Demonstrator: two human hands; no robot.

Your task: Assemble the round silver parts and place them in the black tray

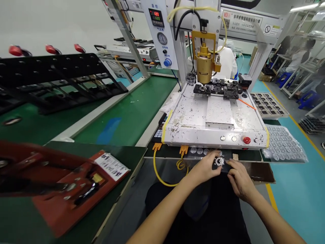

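Observation:
My left hand [207,166] pinches a small dark square part with a pale ring [219,161] on its face, between thumb and fingers, at the front edge of the bench. Close on its right is my right hand [240,179], its fingers curled in and the fingertips beside the part. Whether those fingertips grip anything is too small to make out. Behind the hands lies a clear sheet with round pale stickers [200,150], partly covered by my left hand. A small beige block [235,157] sits just beyond my right hand.
A white press machine [190,118] with a brass head [204,66] and red button [246,140] stands ahead. At right are a parts tray [269,105] and bagged round pieces [284,144]. A red lever press [76,189] and yellow cable [158,174] are left.

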